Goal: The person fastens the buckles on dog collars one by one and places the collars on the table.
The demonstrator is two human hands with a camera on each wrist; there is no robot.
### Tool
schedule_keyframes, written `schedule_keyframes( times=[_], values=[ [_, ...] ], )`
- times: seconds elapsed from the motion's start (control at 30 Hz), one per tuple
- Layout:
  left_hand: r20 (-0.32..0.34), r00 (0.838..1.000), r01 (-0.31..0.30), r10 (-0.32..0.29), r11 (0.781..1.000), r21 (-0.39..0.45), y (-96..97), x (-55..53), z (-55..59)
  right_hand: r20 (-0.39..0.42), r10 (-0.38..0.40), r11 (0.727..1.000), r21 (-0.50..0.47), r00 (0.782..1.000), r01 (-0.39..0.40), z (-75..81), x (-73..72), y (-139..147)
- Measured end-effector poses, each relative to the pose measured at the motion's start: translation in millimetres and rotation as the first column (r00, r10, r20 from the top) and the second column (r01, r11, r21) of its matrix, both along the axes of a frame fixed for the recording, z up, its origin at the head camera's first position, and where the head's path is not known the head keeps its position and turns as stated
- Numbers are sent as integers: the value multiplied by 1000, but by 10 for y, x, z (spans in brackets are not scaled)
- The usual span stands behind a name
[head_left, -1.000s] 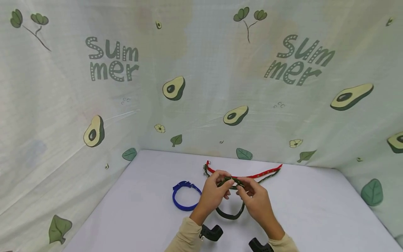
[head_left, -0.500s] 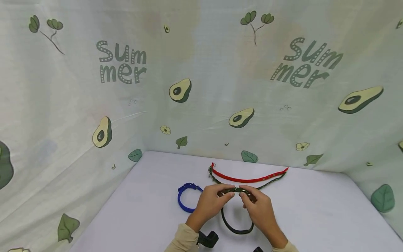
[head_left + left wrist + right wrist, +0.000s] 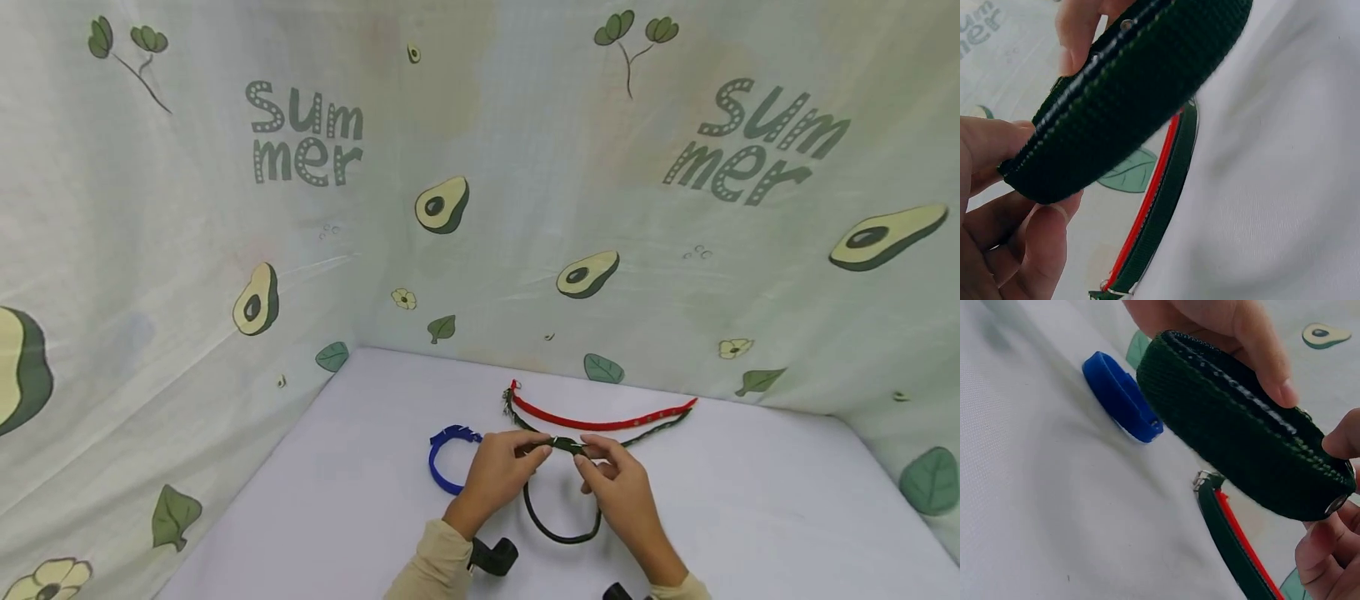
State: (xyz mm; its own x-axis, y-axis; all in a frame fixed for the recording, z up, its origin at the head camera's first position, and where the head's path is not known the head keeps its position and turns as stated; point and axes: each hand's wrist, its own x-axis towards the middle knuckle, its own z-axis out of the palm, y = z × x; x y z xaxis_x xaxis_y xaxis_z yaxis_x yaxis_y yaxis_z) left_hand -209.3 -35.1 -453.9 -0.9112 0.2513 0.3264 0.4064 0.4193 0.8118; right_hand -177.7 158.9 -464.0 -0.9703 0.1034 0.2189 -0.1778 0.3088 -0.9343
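Both hands hold up a dark green collar (image 3: 568, 446), bent into a loop whose lower part (image 3: 562, 540) hangs toward the table. My left hand (image 3: 501, 468) pinches its upper stretch between thumb and fingers. A short gap to the right, my right hand (image 3: 621, 482) pinches the same stretch. Up close in the left wrist view, the collar (image 3: 1135, 87) has a woven face, stitched edge and small metal eyelets. The right wrist view shows the band (image 3: 1235, 434) curving between the two hands, with a round metal stud near the right fingers (image 3: 1319, 547).
On the white table (image 3: 337, 500), a blue collar (image 3: 433, 458) lies looped to the left of the hands. Behind them stretch a red strap (image 3: 585, 423) and a dark green strap (image 3: 660, 429) side by side. A printed cloth (image 3: 480, 125) hangs at the back.
The pinched part of the green collar has been straightened, and its loop hangs more openly below. Both hands have drawn slightly apart and lower; the head view has shifted left a little.
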Motion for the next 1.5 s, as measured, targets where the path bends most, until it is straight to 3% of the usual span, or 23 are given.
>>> schedule_keyframes(
  times=[0.2,0.5,1.0,1.27,1.5],
  values=[
    [37,999,2,-4,998,70,-51,-18,-58,47,12,999,-53,999,-9,-22,16,-21],
    [33,999,-40,38,997,59,-53,-59,-36,51,24,998,-55,998,-21,10,15,-19],
    [107,991,-93,84,992,86,-133,-96,-10,92,23,1000,1,995,-23,19,99,-26],
    [175,983,-77,54,989,127,-142,-128,-37,106,22,998,-68,994,-15,6,92,29],
    [233,971,-75,55,994,80,-179,-132,-38,150,5,993,-117,989,13,-56,72,40]
  ],
)
